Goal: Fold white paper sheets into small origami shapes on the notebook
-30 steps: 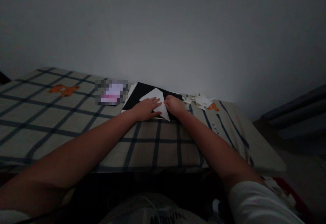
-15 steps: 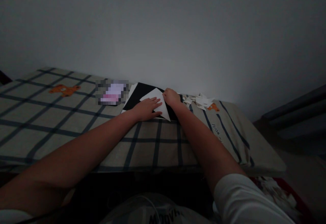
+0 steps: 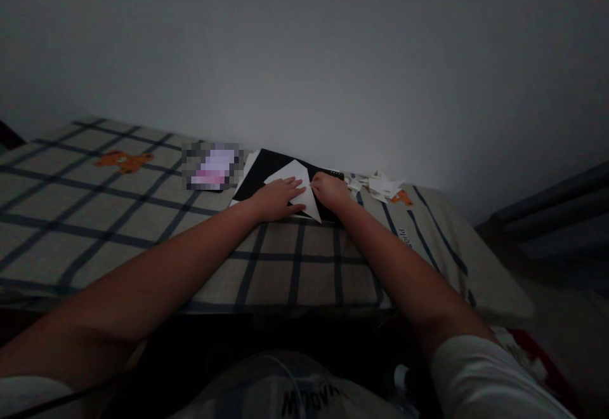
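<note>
You are working on a white paper sheet [image 3: 301,185], folded to a kite-like shape with crisp edges, lying just left of frame centre on a black board [image 3: 266,168]. One sharp tip is pointing to the lower right of the frame, the blunter peak to the upper left, so its long axis is running diagonally. Your left hand [image 3: 277,198] is lying flat, fingers spread and released, pressing the sheet's left half. Your right hand [image 3: 329,191] is curling at the sheet's right edge, fingertips touching the paper; whether it is pinching the edge cannot be told. Board is resting on a checked cloth [image 3: 118,216]. Paper scraps [image 3: 378,185] are lying right of the hands.
</note>
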The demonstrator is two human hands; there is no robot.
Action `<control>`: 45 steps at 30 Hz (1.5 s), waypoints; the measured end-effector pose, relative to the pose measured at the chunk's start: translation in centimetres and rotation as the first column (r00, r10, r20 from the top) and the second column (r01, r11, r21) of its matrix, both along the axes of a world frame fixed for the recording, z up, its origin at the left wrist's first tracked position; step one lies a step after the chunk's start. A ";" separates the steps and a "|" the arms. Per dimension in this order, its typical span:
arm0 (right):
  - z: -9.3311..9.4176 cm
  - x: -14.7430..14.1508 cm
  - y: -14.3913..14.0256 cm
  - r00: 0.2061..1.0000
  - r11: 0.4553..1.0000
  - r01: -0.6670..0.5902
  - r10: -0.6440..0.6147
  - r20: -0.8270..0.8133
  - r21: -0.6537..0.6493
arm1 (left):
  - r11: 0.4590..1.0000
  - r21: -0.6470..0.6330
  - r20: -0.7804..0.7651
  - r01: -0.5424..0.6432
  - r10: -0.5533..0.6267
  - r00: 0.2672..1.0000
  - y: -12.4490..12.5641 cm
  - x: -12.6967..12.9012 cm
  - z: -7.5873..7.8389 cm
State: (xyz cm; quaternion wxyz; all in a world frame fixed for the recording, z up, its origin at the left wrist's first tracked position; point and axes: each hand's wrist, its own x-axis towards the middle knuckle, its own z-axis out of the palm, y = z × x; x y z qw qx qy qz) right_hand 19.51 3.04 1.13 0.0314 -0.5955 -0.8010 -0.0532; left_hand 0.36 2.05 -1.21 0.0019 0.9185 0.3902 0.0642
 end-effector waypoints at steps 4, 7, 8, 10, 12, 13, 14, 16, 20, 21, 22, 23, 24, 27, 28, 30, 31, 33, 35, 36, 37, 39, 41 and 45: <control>0.2 0.7 -1.9 0.997 0.998 -0.062 0.061 0.040 0.007 | 1.000 -0.001 -0.010 0.000 0.000 1.000 -0.1 0.0 0.1; 0.3 1.2 -3.1 0.992 0.994 -0.112 0.112 0.062 -0.010 | 1.000 -0.011 0.002 0.001 -0.001 1.000 -0.1 0.1 0.2; 0.3 1.4 -3.5 0.989 0.991 -0.130 0.131 0.063 -0.020 | 1.000 -0.016 0.010 0.004 -0.004 1.000 -0.1 0.1 0.2; 0.2 1.9 -4.4 0.981 0.983 -0.182 0.183 0.060 -0.021 | 1.000 -0.025 0.029 0.008 -0.007 1.000 -0.1 0.1 0.2; -0.1 2.5 -5.2 0.979 0.979 -0.203 0.203 0.025 -0.002 | 0.999 -0.032 0.039 0.007 -0.006 0.999 -0.2 0.1 0.2; -0.3 2.8 -5.7 0.976 0.976 -0.216 0.216 0.011 0.004 | 0.999 -0.034 0.038 0.004 -0.003 0.999 -0.2 0.1 0.3; -0.4 3.0 -6.1 0.970 0.970 -0.244 0.244 0.002 0.006 | 0.999 -0.034 0.033 0.001 0.000 0.999 -0.2 0.2 0.3; -0.7 3.5 -6.9 0.956 0.956 -0.292 0.292 -0.004 0.011 | 1.000 -0.031 0.018 -0.002 0.002 1.000 -0.3 0.2 0.4; -1.0 4.2 -8.3 0.939 0.939 -0.343 0.344 -0.013 0.035 | 0.999 -0.035 0.029 0.005 -0.004 1.000 -0.2 0.2 0.4; -1.1 4.3 -8.6 0.937 0.937 -0.347 0.348 -0.017 0.045 | 0.999 -0.038 0.034 0.004 -0.003 0.999 -0.2 0.1 0.3; -1.2 4.4 -8.8 0.935 0.934 -0.353 0.355 -0.023 0.059 | 0.999 -0.039 0.036 0.005 -0.004 0.999 -0.1 0.1 0.2; -1.3 4.6 -8.9 0.930 0.929 -0.364 0.367 -0.030 0.074 | 0.999 -0.037 0.034 0.006 -0.004 0.999 -0.1 0.1 0.2; -1.4 4.7 -9.0 0.923 0.921 -0.379 0.384 -0.039 0.089 | 0.999 -0.033 0.032 0.006 -0.005 0.999 0.0 0.1 0.1; -1.9 5.1 -9.0 0.893 0.889 -0.437 0.447 -0.054 0.136 | 1.000 -0.025 0.028 0.008 -0.007 1.000 -0.1 0.1 0.1; -2.1 5.2 -9.0 0.884 0.879 -0.452 0.464 -0.054 0.152 | 1.000 -0.025 0.026 0.008 -0.007 1.000 -0.1 0.1 0.2; -2.3 5.3 -8.9 0.874 0.866 -0.469 0.484 -0.053 0.172 | 1.000 -0.023 0.019 0.006 -0.006 1.000 -0.3 0.2 0.4; -2.3 5.3 -8.9 0.871 0.863 -0.473 0.488 -0.057 0.176 | 1.000 -0.020 0.015 0.005 -0.004 1.000 -0.3 0.2 0.5; -2.3 5.4 -8.9 0.862 0.858 -0.483 0.501 -0.077 0.174 | 1.000 -0.010 0.010 0.001 -0.001 1.000 -0.4 0.2 0.4; -2.1 5.5 -8.7 0.842 0.848 -0.505 0.525 -0.123 0.160 | 1.000 -0.001 0.014 0.000 0.000 1.000 -0.3 0.1 0.3; -1.9 5.4 -8.6 0.826 0.841 -0.518 0.539 -0.162 0.156 | 1.000 0.005 0.021 0.000 -0.001 1.000 -0.3 0.1 0.1; -1.7 5.4 -8.3 0.808 0.836 -0.527 0.549 -0.213 0.155 | 1.000 0.010 0.030 0.004 -0.005 1.000 -0.2 0.1 0.0; -1.3 5.0 -7.5 0.765 0.838 -0.517 0.544 -0.344 0.176 | 1.000 0.022 0.044 0.015 -0.016 0.999 -0.1 0.0 -0.3; -0.8 4.3 -5.9 0.727 0.866 -0.453 0.496 -0.475 0.211 | 0.999 0.032 0.053 0.021 -0.022 0.998 -0.1 -0.1 -0.5; -0.5 2.5 -1.8 0.570 0.976 -0.210 0.174 -0.803 0.063 | 1.000 0.014 0.114 0.006 -0.008 0.993 -0.3 -0.4 -0.5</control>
